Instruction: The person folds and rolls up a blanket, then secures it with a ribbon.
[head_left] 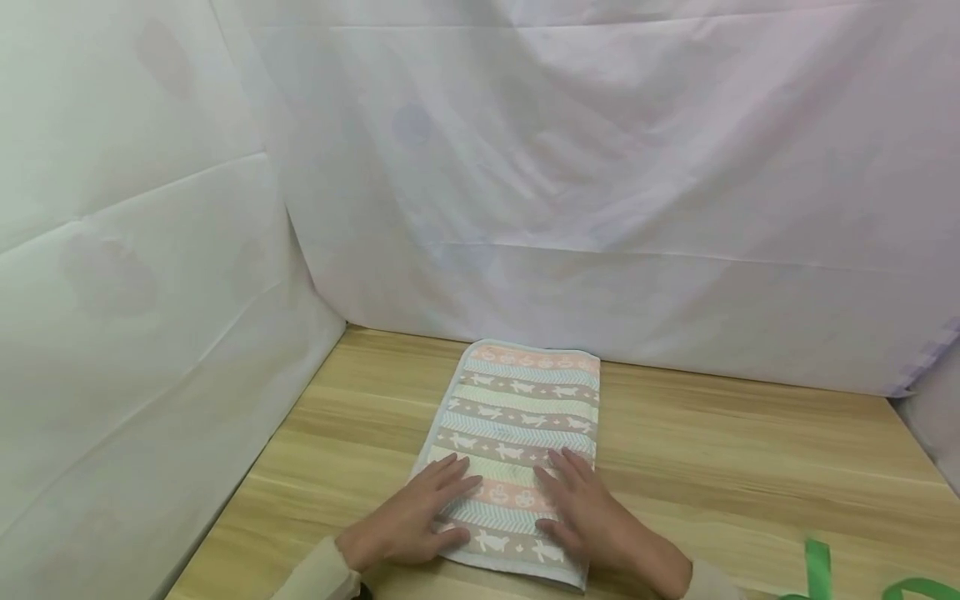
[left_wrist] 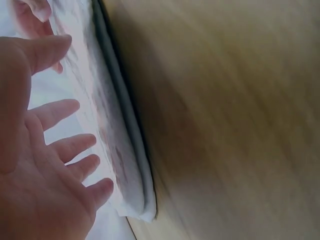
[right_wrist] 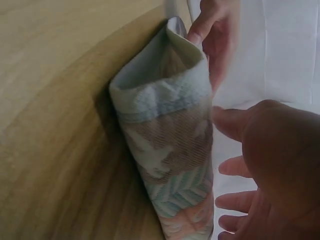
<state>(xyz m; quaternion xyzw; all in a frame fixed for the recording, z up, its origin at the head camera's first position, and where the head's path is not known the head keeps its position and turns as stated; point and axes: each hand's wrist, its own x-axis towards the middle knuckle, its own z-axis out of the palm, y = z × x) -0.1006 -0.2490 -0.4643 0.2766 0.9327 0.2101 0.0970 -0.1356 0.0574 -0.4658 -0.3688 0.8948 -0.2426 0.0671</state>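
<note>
A folded towel point(head_left: 517, 417) with pastel stripes and white animal figures lies lengthwise on the wooden table. My left hand point(head_left: 420, 512) is over its near left part, fingers spread and fairly straight. Over the near right part my right hand point(head_left: 596, 521) is spread in the same way. In the left wrist view the towel point(left_wrist: 112, 125) shows stacked layers along its edge, with the left hand point(left_wrist: 45, 150) beside its upper face. From the right wrist, the towel's point(right_wrist: 165, 135) folded end gapes in a loop near the right hand point(right_wrist: 275, 165).
White sheets hang as a back wall point(head_left: 562, 208) and a left wall point(head_left: 150, 292) around the wooden table point(head_left: 750, 467). Green straps point(head_left: 819, 567) lie at the near right corner, partly cut off by the frame. The towel's far end lies close to the back sheet.
</note>
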